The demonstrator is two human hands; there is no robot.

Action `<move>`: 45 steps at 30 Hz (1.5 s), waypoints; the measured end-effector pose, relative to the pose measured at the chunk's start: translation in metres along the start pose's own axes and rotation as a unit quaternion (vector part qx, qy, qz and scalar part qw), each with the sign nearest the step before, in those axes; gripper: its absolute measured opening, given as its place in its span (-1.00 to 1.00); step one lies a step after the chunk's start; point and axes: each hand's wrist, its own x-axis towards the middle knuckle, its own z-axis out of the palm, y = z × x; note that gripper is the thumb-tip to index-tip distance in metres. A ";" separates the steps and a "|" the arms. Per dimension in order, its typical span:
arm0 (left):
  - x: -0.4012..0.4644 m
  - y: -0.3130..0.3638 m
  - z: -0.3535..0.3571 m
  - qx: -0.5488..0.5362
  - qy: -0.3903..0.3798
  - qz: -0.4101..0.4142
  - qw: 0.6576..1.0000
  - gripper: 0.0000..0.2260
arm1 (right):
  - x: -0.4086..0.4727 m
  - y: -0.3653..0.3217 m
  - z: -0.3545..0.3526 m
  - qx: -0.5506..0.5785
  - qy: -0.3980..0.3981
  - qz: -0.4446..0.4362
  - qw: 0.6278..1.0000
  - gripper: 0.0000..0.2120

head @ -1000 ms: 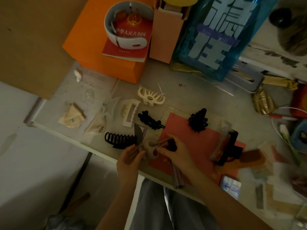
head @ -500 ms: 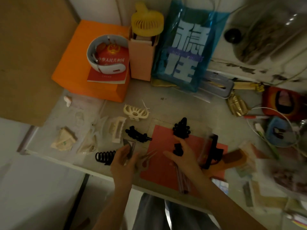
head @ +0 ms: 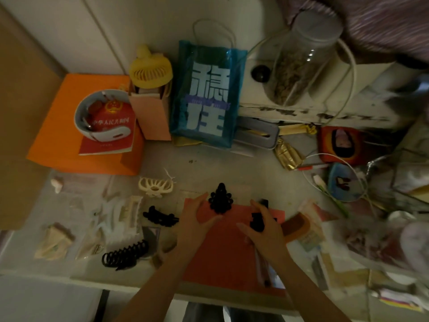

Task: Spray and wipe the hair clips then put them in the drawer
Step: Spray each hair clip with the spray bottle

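Head view: black clip point(head: 220, 199) touches left fingers point(head: 201, 201) (apparently).

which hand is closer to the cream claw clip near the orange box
Left. The left hand is just right of and below the cream claw clip, on the red sheet's left edge. The right hand is farther right, gripping a black object.

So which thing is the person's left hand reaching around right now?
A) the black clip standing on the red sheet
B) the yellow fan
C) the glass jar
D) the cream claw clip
A: the left hand curves open beside the black clip standing on the red sheet.
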 end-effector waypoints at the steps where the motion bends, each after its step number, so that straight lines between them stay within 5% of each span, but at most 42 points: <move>1: 0.005 0.002 0.005 -0.006 -0.009 0.000 1.000 -0.40 | 0.000 0.001 -0.003 0.005 0.005 0.001 1.000 -0.35; 11: 0.072 -0.004 0.032 0.001 -0.051 -0.011 0.999 -0.37 | 0.008 0.010 -0.029 0.011 0.050 0.032 0.998 -0.43; 20: 0.100 -0.011 0.041 -0.042 -0.008 -0.034 0.999 -0.85 | 0.015 0.009 -0.036 0.029 0.067 0.051 0.996 -0.42; 32: 0.085 0.005 0.025 -0.073 -0.014 -0.067 0.995 -0.92 | 0.014 -0.003 -0.028 0.045 0.062 0.023 0.997 -0.41; 38: 0.064 0.042 0.017 -0.121 0.008 -0.028 0.992 -0.80 | 0.009 -0.020 -0.029 0.065 0.061 -0.006 0.996 -0.39; 45: 0.037 0.102 0.004 -0.183 0.015 0.031 0.982 -0.88 | -0.002 -0.050 -0.035 0.078 0.047 -0.046 0.995 -0.24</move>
